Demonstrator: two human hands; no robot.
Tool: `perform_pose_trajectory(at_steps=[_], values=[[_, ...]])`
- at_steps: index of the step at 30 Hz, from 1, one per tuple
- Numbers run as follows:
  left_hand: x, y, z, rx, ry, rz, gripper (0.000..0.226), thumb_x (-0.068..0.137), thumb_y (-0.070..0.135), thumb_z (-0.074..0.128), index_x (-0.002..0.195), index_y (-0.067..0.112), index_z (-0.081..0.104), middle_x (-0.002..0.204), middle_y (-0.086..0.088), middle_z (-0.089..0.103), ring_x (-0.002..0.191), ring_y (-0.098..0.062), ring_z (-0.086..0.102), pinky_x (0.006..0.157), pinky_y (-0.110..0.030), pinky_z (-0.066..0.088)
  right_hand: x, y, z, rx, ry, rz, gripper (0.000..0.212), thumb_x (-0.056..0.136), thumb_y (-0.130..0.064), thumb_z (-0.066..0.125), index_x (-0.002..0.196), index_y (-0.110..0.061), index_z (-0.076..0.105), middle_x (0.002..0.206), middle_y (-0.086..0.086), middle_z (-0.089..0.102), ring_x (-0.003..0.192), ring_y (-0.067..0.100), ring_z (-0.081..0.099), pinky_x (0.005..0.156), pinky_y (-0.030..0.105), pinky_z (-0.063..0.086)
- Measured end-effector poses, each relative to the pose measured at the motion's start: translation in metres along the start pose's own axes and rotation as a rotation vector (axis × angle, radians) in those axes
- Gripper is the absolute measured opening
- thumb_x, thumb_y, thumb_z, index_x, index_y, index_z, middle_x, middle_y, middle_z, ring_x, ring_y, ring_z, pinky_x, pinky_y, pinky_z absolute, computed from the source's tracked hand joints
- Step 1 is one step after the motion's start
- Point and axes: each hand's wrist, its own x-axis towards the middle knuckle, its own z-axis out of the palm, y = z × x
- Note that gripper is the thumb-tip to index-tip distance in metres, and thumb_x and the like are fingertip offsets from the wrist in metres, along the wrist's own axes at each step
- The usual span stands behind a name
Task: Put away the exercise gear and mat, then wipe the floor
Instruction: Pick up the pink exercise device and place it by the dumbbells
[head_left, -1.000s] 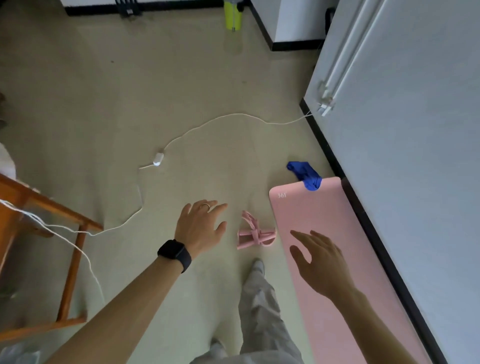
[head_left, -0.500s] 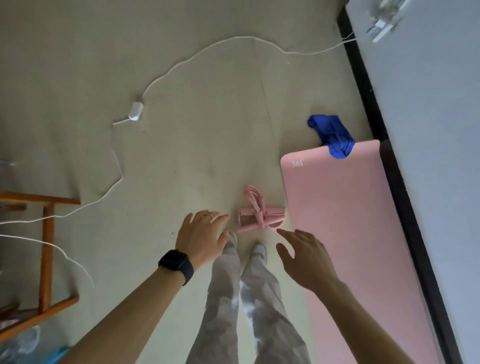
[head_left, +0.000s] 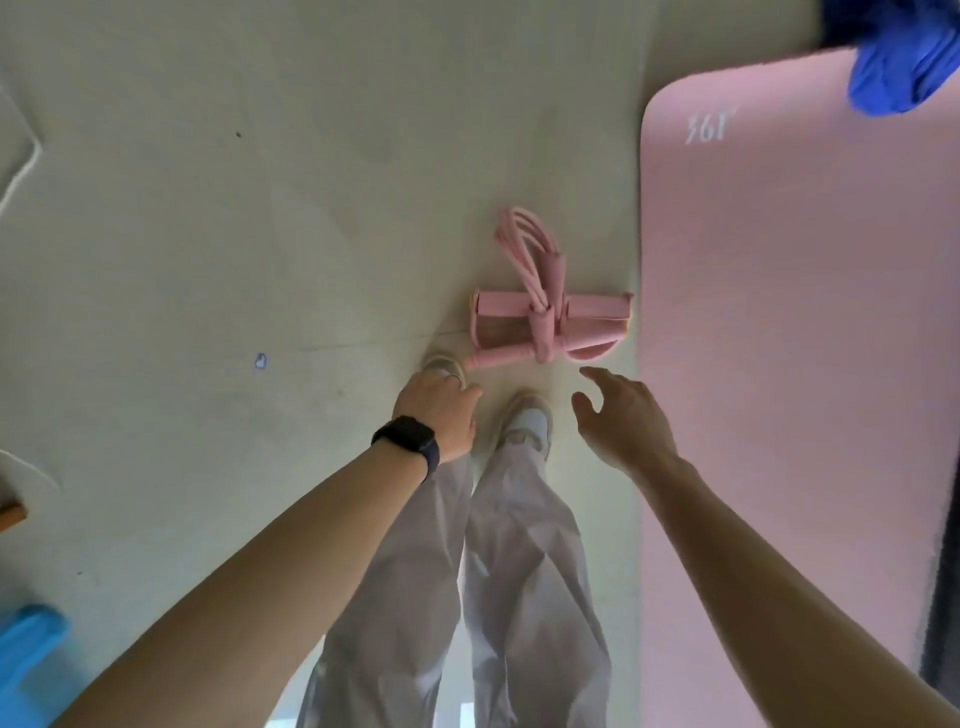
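Pink pedal puller (head_left: 543, 312) lies mid-frame on the floor (head_left: 260, 208), just beside the yoga mat (head_left: 779, 364); left hand (head_left: 439, 415) and right hand (head_left: 621, 418) hover below, fingers (head_left: 597, 375) relaxed, empty.

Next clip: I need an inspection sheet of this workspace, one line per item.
Surface: pale floor, one small bluish fleck on it.
Job's things: pink mat unrolled at right; bundled pink pull-rope on the floor close beside its edge; blue cloth overlapping the mat's far corner.
Clutter: light-blue object at lower left, cut off.
Hands: left hand and right hand both open, holding nothing, near the bundle.
Cables: white cable at the upper left edge.
Surroundings: dark baseboard right of the mat; wooden piece at left edge.
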Motion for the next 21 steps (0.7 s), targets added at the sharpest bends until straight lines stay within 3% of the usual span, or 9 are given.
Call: perform_pose_trajectory(at_steps=[3, 7, 10, 13, 16, 18, 21], values=[[0.055, -0.002, 0.03, 0.034, 0.043, 0.002, 0.043, 0.09, 0.026, 0.055, 0.132, 0.015, 0.048, 0.115, -0.007, 0.063, 0.109, -0.028, 0.057, 0.09, -0.041, 0.047, 0.054, 0.018, 0.033, -0.125, -0.028, -0.028, 0.063, 0.098, -0.036, 0.053, 0.155, -0.024, 0.029, 0.159, 0.001, 0.034, 0.146, 0.025, 0.027, 0.114, 0.043, 0.033], [0.12, -0.005, 0.064, 0.098, 0.132, 0.018, 0.066, 0.082, 0.03, 0.066, 0.14, 0.015, 0.039, 0.129, -0.005, 0.055, 0.123, -0.028, 0.046, 0.1, -0.043, 0.04, 0.119, 0.038, 0.067, -0.387, -0.025, -0.088, 0.078, 0.096, -0.033, 0.057, 0.158, -0.017, 0.013, 0.167, 0.004, 0.01, 0.154, 0.023, 0.003, 0.124, 0.046, 0.014], [0.156, -0.016, 0.079, 0.182, 0.14, 0.081, 0.056, 0.083, 0.03, 0.065, 0.133, 0.016, 0.046, 0.13, -0.005, 0.054, 0.125, -0.028, 0.044, 0.108, -0.048, 0.03, 0.149, 0.052, 0.088, -0.498, 0.104, -0.156, 0.081, 0.083, -0.029, 0.073, 0.151, -0.017, 0.029, 0.157, 0.008, 0.03, 0.148, 0.027, 0.016, 0.122, 0.051, 0.016], [0.176, -0.032, 0.089, 0.272, 0.196, 0.168, 0.043, 0.082, 0.026, 0.064, 0.123, 0.016, 0.056, 0.121, -0.006, 0.059, 0.114, -0.03, 0.051, 0.108, -0.05, 0.031, 0.164, 0.062, 0.106, -0.549, 0.258, -0.181, 0.059, 0.078, -0.032, 0.079, 0.128, -0.016, 0.052, 0.131, 0.011, 0.051, 0.128, 0.035, 0.039, 0.105, 0.054, 0.035], [0.171, -0.039, 0.082, 0.333, 0.182, 0.23, 0.038, 0.085, 0.032, 0.059, 0.119, 0.016, 0.06, 0.115, -0.004, 0.063, 0.11, -0.027, 0.054, 0.097, -0.041, 0.036, 0.164, 0.058, 0.101, -0.575, 0.219, -0.158, 0.036, 0.092, -0.031, 0.066, 0.123, -0.016, 0.054, 0.127, 0.012, 0.054, 0.123, 0.039, 0.046, 0.091, 0.054, 0.04], [0.156, -0.035, 0.063, 0.315, 0.151, 0.261, 0.046, 0.086, 0.044, 0.059, 0.122, 0.016, 0.054, 0.116, -0.004, 0.065, 0.112, -0.026, 0.055, 0.095, -0.039, 0.033, 0.152, 0.058, 0.086, -0.549, 0.148, -0.148, 0.032, 0.096, -0.03, 0.059, 0.124, -0.016, 0.052, 0.13, 0.011, 0.054, 0.125, 0.038, 0.045, 0.091, 0.054, 0.042], [0.123, -0.024, 0.018, 0.167, 0.186, 0.305, 0.06, 0.086, 0.041, 0.065, 0.135, 0.015, 0.041, 0.11, -0.004, 0.069, 0.106, -0.028, 0.061, 0.089, -0.039, 0.04, 0.113, 0.058, 0.052, -0.447, 0.067, -0.126, 0.03, 0.099, -0.028, 0.055, 0.125, -0.016, 0.048, 0.131, 0.008, 0.053, 0.125, 0.035, 0.046, 0.094, 0.052, 0.046]])
